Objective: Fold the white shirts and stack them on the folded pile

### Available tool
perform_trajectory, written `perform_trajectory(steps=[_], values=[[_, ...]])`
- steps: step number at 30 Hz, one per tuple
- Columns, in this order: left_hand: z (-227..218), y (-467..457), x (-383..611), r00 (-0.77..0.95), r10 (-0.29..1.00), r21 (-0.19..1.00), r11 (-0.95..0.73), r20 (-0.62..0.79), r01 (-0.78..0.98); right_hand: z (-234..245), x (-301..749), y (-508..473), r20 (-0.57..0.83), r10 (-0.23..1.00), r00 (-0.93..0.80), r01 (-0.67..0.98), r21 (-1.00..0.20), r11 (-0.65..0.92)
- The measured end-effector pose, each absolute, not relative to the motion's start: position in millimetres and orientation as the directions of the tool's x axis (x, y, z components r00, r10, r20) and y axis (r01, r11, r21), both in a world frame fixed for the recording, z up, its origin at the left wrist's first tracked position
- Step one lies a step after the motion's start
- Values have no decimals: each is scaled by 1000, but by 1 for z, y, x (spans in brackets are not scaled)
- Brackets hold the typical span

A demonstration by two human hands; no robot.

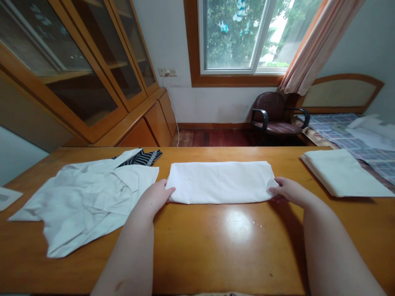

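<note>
A white cloth [220,183], folded into a long flat rectangle, lies on the wooden table [197,246] in front of me. My left hand [159,195] grips its left end near the front corner, thumb on top. At the right end, my right hand [285,191] pinches the other short edge, with its lower fingers partly under the cloth. To the left is a loose, crumpled white garment [89,197], with a black-and-white striped piece [142,158] showing at its far edge. Another folded white cloth [348,172] rests at the table's right side.
Beyond the table stand a dark office chair [276,115] and a bed [327,127] with a checked cover. A glass-fronted wooden cabinet [123,102] fills the left wall. A white cord [173,109] hangs from the wall socket. A pale flat item [9,198] sits at the table's left edge.
</note>
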State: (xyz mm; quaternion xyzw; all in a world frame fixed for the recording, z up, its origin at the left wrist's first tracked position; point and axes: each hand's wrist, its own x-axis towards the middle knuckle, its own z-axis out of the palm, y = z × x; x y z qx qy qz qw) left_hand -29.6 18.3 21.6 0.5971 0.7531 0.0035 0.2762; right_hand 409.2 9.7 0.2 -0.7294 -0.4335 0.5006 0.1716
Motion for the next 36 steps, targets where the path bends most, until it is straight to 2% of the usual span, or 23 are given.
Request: perform_trajectory(steps=[3, 8, 10, 17, 20, 24, 30, 33, 36], values=[[17, 17, -27, -99, 914, 377, 259, -395, 889, -2, 410, 10, -567, 814, 127, 423, -712, -561], [-5, 20, -29, -100, 831, 507, 423, -547, 751, -7, 411, 12, -592, 789, 166, 374, -702, -606], [-10, 22, -29, -101, 838, 550, 438, -537, 711, -9, 410, 13, -591, 792, 157, 374, -706, -601], [-4, 23, -26, -34, 898, 633, 336, -439, 698, -10, 412, 13, -537, 843, 43, 507, -715, -481], [0, 21, -26, -53, 904, 623, 333, -424, 708, -12, 413, 12, -550, 835, 30, 510, -710, -486], [11, 21, -27, -58, 941, 581, 253, -333, 774, -14, 414, 13, -558, 829, 28, 489, -716, -498], [23, 21, -27, -98, 965, 387, 189, -243, 902, -13, 422, 18, -403, 914, 43, 638, -693, -336], [16, 24, -30, -105, 962, 362, 194, -253, 912, -13, 420, 18, -387, 921, 47, 632, -703, -327], [5, 27, -34, -85, 944, 394, 214, -320, 894, -12, 416, 18, -435, 895, 96, 585, -703, -404]])
